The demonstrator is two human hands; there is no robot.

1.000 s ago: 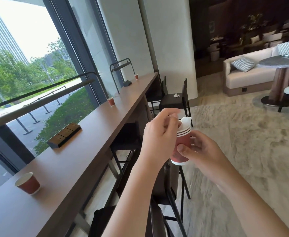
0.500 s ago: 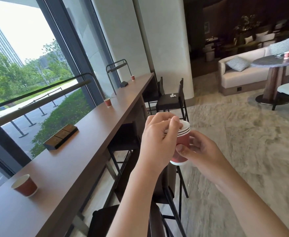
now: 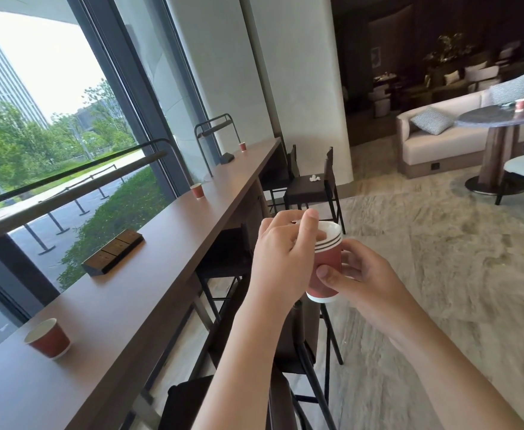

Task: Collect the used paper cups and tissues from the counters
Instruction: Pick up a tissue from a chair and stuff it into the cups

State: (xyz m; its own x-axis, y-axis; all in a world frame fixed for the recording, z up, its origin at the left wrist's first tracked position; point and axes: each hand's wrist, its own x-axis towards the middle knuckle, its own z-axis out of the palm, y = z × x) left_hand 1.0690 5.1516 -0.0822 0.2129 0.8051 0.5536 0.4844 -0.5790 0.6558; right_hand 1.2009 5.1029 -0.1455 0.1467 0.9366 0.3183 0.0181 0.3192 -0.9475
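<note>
My right hand (image 3: 356, 274) grips a stack of red paper cups (image 3: 329, 259) from the side, in mid-air beside the long brown counter (image 3: 136, 283). My left hand (image 3: 282, 252) curls over the stack's white rim, thumb lying across the top; no tissue shows in the cup. Single red cups stand on the counter near me (image 3: 48, 338), midway (image 3: 197, 191) and at the far end (image 3: 242, 146). A crumpled white tissue (image 3: 314, 178) lies on a dark stool seat. Another red cup (image 3: 521, 104) sits on the round table.
A dark wooden block (image 3: 113, 256) and a black desk lamp (image 3: 215, 141) are on the counter. Black stools (image 3: 310, 187) line its right side, one right under my hands. A beige sofa (image 3: 440, 144) and the round table (image 3: 499, 119) stand at right on the carpet.
The white tissue that stuck out of the top cup a second ago is out of sight under my left hand's fingers. The view has drifted slightly right along the counter.
</note>
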